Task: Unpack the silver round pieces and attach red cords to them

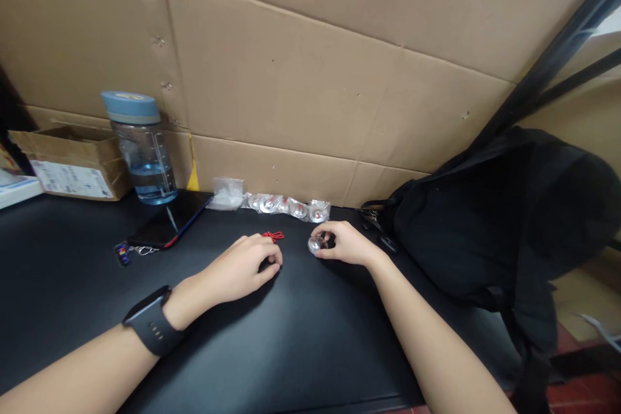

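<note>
My right hand pinches a small round silvery object between thumb and fingers, low over the black table. To its left, my left hand rests on the tabletop with its fingers curled and the thumb a little apart; nothing shows in it. A red cord lies just behind the left fingertips. Farther back, along the cardboard wall, is a row of several round pieces in clear wrappers, with a clear plastic packet at the left end.
A phone with a keychain lies at left. Behind it stand a water bottle and an open cardboard box. A black backpack fills the right side, beside the cardboard wall.
</note>
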The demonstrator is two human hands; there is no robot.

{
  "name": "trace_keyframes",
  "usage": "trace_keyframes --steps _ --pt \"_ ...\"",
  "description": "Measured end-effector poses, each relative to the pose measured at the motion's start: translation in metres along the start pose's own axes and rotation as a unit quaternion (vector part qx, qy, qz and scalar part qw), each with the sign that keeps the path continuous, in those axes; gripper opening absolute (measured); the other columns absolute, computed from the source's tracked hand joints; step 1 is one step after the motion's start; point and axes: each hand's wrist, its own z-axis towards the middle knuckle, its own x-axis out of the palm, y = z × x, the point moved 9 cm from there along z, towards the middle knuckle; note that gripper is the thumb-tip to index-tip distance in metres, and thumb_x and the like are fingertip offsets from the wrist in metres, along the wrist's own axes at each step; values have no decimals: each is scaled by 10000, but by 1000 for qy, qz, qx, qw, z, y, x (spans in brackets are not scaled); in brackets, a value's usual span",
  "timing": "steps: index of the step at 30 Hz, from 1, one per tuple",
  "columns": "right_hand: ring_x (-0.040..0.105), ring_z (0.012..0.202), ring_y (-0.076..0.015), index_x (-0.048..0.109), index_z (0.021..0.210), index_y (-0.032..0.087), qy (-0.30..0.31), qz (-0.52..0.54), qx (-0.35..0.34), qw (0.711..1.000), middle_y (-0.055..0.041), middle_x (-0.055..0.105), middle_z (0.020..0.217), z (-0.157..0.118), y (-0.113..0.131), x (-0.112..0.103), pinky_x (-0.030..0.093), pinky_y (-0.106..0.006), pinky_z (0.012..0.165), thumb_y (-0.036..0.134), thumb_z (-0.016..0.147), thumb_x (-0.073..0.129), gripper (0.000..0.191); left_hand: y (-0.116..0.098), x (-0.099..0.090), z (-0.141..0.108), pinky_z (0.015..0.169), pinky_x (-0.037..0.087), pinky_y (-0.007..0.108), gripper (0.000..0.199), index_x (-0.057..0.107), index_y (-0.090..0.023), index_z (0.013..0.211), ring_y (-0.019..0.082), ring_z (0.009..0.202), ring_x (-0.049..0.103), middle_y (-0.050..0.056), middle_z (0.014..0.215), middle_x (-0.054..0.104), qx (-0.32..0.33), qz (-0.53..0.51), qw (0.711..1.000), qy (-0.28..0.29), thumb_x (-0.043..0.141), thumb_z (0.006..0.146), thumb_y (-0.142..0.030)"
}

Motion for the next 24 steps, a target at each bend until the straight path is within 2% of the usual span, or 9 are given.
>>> trace_keyframes --steps 3,6,10,13,17,19,21,24 --pt "677 828 -166 755 1056 221 -14 10 3 1000 -16 768 946 -1 0 -5 474 -257 752 294 729 845 347 13 -10 2 880 447 382 169 682 -262 1043 238 979 619 30 1043 693 -28 33 998 -42 552 936 -277" --pt "677 840 -161 750 1073 232 -46 21 -4 999 -13 766 966 -2 3 -13 468 -254 751 308 741 843 353 30 -17 2 904 446 415 297 664 -262 1203 275 1057 602 62 1186 667 -65 69 992 -79 562 926 -296" --pt "668 836 -153 746 1069 237 -66 27 -21 997 -8 763 971 -2 9 -15 464 -254 752 312 768 827 321 42 -10 4 906 432 428 380 643 -349 1325 298 1132 561 56 1284 629 -70 82 992 -61 543 959 -337" --pt "670 830 -155 745 1060 235 -59 31 -28 997 -8 762 952 -2 11 -12 466 -254 739 296 762 828 316 41 -4 7 932 408 437 320 673 -376 1266 293 1180 529 39 1280 626 -47 77 995 -49 528 983 -342" --pt "675 826 -160 746 1095 236 -72 50 -35 996 -21 768 988 -2 10 -14 481 -263 744 315 758 835 358 41 -3 9 946 374 441 151 726 -300 1007 293 1208 501 43 1252 630 -38 76 994 -66 593 966 -358" --pt "681 831 -163 746 1109 237 -85 64 -41 993 -29 769 1024 -2 8 -17 489 -270 750 334 760 834 372 40 -2 10 928 365 431 147 709 -269 898 288 1184 509 41 1210 644 -42 76 993 -75 607 962 -354" --pt "688 842 -171 747 1106 232 -106 80 -41 990 -39 768 1043 -4 3 -21 493 -274 737 344 751 837 383 36 -1 12 912 361 418 156 686 -257 873 276 1149 527 38 1156 662 -37 73 993 -83 597 970 -341" --pt "697 851 -188 743 1112 222 -150 119 -10 981 -52 766 1040 -5 -10 -24 497 -280 702 353 702 862 447 27 -5 15 890 375 393 165 650 -251 956 248 1077 575 35 1077 693 -36 38 991 -119 517 1012 -330"
